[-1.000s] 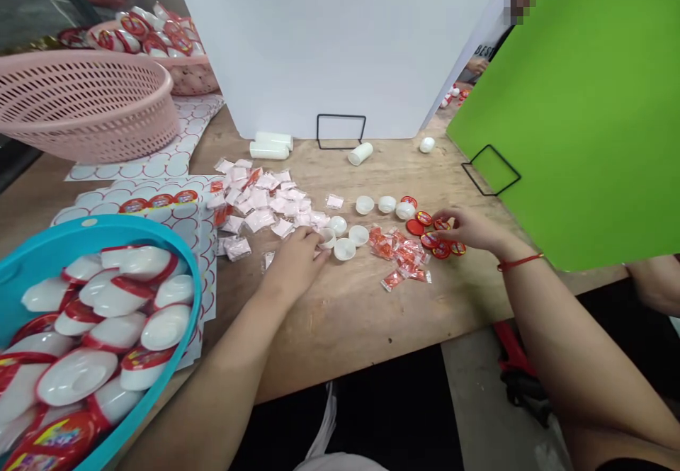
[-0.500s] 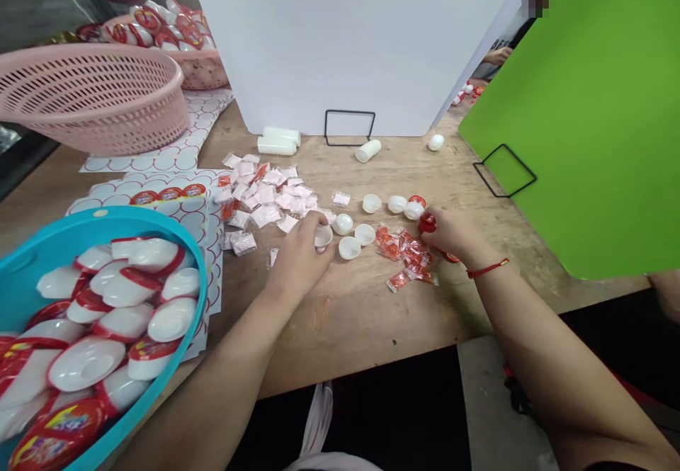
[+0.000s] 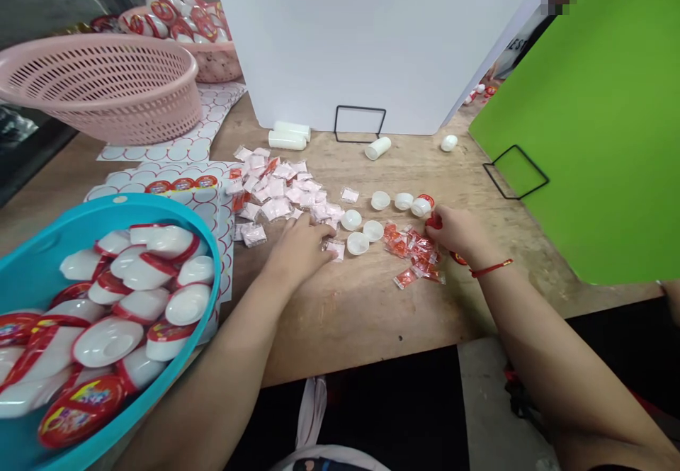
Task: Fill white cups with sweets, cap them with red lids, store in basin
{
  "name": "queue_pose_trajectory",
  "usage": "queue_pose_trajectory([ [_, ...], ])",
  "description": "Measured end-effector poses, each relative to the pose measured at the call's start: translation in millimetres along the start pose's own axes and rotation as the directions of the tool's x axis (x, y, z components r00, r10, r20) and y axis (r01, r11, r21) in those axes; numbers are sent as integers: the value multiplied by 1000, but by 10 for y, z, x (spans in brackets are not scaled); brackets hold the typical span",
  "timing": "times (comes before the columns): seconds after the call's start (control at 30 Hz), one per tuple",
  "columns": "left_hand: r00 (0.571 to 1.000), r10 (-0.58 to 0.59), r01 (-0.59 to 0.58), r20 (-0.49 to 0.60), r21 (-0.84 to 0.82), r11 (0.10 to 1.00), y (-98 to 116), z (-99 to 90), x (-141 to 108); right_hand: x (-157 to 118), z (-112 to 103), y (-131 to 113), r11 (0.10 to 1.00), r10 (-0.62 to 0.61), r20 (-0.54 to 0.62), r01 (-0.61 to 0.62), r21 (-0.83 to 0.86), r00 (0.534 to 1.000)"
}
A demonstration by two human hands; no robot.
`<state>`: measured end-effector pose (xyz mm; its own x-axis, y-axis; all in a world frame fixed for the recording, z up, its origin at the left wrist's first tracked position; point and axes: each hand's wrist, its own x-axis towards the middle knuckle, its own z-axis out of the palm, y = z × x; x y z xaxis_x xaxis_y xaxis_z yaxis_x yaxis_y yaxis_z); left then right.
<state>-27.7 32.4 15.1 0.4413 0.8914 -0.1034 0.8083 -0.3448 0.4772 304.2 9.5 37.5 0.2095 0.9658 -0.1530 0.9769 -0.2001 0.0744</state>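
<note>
My left hand [image 3: 300,251] lies low over the near edge of a pile of pink packets [image 3: 276,188], fingers apart. Beside its thumb is a single pink packet [image 3: 336,249]. Just to its right are small white cups, among them an open cup [image 3: 358,243] and a domed one [image 3: 351,219]. My right hand [image 3: 457,234] is closed, pinching a small shiny red piece [image 3: 434,221] whose kind I cannot make out. Red packets [image 3: 417,246] lie left of this hand. Behind it stands a white cup [image 3: 422,206] against a round red label.
A blue basket [image 3: 212,273] of white-and-red capsules fills the near left, on printed sheets [image 3: 226,244]. Farther back is a pink basket [image 3: 132,113]. White tubes [image 3: 287,139] lie before a white divider [image 3: 345,46]; a green divider [image 3: 595,138] stands right.
The white cup that was in my left hand is no longer visible, and that hand's fingers have spread over the pink packets. My right hand stays by the red packets. The view has shifted slightly.
</note>
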Motion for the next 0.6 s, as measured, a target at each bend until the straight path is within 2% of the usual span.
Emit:
queue_pose_trajectory([
  [0.17,1000,15,-16,-22,-18,1000,-8,79,20,43,45,92,997,11,-57,-7,79,998],
  [0.23,999,13,-15,-44,-52,999,-9,82,24,58,93,173,991,11,-115,4,135,993],
  [0.3,997,-9,-4,-82,-162,987,-1,55,26,36,124,241,972,-24,-210,72,224,977],
  [0.33,994,-27,1,-103,-244,970,8,34,27,4,125,257,950,-75,-246,144,277,966],
  [0.4,989,-50,-14,-136,-435,900,36,-11,28,-98,103,232,877,-215,-279,311,367,936],
  [0.47,986,-36,-73,-165,-610,789,71,-44,27,-224,70,127,805,-348,-256,428,410,902],
  [0.53,981,-2,-143,-196,-722,677,104,-54,24,-328,59,-22,800,-392,-235,455,391,890],
  [0.6,977,35,-189,-210,-780,597,129,-43,19,-381,78,-158,833,-373,-238,436,340,897],
])
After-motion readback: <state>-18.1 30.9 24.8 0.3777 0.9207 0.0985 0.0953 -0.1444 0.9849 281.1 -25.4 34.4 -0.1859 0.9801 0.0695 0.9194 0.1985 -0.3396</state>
